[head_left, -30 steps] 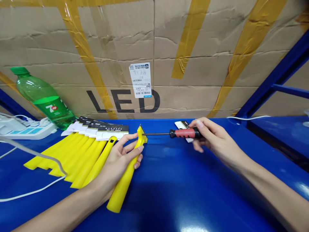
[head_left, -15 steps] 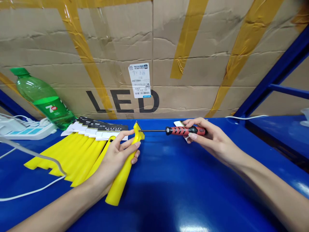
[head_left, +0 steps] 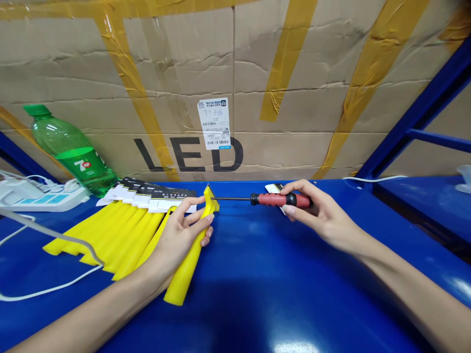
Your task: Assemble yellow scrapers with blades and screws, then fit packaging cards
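My left hand (head_left: 189,228) is closed around a yellow scraper (head_left: 187,267), its blade head up and its handle slanting down toward me. In my right hand (head_left: 312,203) is a red and black screwdriver (head_left: 274,199), gripped by the handle with the fingertips. The screwdriver lies level, and its tip meets the scraper's head; the exact contact point is too small to make out. Beside my left wrist, several more yellow scrapers (head_left: 121,235) lie in an overlapping row, with printed cards (head_left: 165,198) over their heads. Another card (head_left: 273,188) lies partly hidden behind my right fingers.
A green soda bottle (head_left: 73,152) leans against the large cardboard box (head_left: 294,147) at the back. Left of it sits a white power strip (head_left: 47,196), its cable (head_left: 59,234) crossing the blue table (head_left: 257,294). A blue metal frame (head_left: 415,113) rises at the right.
The screwdriver's handle has turned about its own axis, and my right fingers have shifted slightly on it. The scraper stays in my left hand, nearly still. The view has shifted a little.
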A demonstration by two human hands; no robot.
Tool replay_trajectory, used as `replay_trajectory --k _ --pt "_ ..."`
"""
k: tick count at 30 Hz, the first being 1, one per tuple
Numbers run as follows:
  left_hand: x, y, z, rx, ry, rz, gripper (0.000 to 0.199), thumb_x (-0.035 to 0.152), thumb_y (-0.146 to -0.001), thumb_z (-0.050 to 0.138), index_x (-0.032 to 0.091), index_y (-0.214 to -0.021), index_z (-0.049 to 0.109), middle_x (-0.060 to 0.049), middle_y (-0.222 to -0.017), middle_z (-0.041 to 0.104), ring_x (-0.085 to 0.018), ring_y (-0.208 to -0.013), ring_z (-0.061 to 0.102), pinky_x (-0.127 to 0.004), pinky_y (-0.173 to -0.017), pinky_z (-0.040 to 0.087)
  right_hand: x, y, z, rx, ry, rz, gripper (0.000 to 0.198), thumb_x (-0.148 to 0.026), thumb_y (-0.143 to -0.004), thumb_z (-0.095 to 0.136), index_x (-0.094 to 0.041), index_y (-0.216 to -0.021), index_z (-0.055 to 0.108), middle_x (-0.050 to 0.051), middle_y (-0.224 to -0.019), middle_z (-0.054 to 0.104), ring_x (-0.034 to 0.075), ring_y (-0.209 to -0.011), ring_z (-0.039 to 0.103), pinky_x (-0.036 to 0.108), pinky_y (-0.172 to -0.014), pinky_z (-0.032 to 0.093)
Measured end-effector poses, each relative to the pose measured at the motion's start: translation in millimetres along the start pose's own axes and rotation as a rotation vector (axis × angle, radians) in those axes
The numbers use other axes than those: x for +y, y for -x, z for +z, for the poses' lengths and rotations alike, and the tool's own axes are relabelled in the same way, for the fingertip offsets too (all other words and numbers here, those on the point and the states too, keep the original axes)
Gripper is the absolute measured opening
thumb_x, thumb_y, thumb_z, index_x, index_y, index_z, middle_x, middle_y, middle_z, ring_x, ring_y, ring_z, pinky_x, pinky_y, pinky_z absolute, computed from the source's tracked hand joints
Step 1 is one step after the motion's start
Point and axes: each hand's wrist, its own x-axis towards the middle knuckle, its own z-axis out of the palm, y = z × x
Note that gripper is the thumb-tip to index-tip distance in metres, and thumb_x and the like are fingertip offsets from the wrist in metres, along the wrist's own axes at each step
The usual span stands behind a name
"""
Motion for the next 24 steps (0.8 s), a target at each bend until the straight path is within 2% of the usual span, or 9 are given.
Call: replay_trajectory --k 4,8,18,21,24 --pt "0.6 0.8 1.0 -0.02 -0.007 0.01 0.046 0.025 -0.076 0.081 0.023 -0.112 0.052 0.006 -0.066 0.063 -0.006 -0.048 0.049 -0.016 -0.048 0.036 1.0 0.0 1.2 -0.008 -0.069 0.003 0.029 -0.042 -0.094 0.065 -0.023 -0.111 0.054 -0.003 -0.071 0.055 0.011 -0.057 0.048 0.024 -0.053 0.04" --pt "0.9 0.8 -1.2 -0.032 -0.034 0.053 0.042 0.025 -0.079 0.079 0.024 -0.111 0.052 0.006 -0.065 0.061 -0.006 -0.048 0.049 -0.016 -0.049 0.036 1.4 -0.8 4.7 -0.015 -0.13 0.045 0.032 -0.047 -0.095 0.062 -0.022 -0.112 0.052 -0.007 -0.062 0.049 0.01 -0.05 0.042 0.024 -0.047 0.037" --pt "0.4 1.3 -5.0 -0.061 -0.115 0.119 0.035 0.025 -0.085 0.073 0.024 -0.113 0.052 0.008 -0.059 0.057 -0.006 -0.048 0.048 -0.016 -0.05 0.036 3.8 -0.5 8.1 -0.03 -0.231 0.16 0.028 -0.048 -0.097 0.059 -0.022 -0.108 0.055 -0.007 -0.061 0.048 0.008 -0.047 0.038 0.023 -0.046 0.031" --pt "1.4 1.7 -4.8 -0.069 -0.121 0.141 0.034 0.026 -0.086 0.072 0.024 -0.113 0.051 0.008 -0.059 0.057 -0.006 -0.047 0.046 -0.016 -0.05 0.036 3.8 -0.4 6.1 -0.04 -0.227 0.142 0.026 -0.047 -0.098 0.057 -0.022 -0.106 0.055 -0.006 -0.061 0.052 0.009 -0.05 0.044 0.024 -0.049 0.035" --pt "0.0 1.7 -4.5 -0.071 -0.121 0.141 0.034 0.026 -0.086 0.073 0.024 -0.112 0.05 0.008 -0.058 0.056 -0.006 -0.046 0.045 -0.016 -0.047 0.035 0.6 1.4 4.0 -0.01 -0.139 0.058 0.026 -0.044 -0.096 0.062 -0.021 -0.107 0.058 -0.003 -0.067 0.06 0.011 -0.054 0.054 0.026 -0.053 0.044"
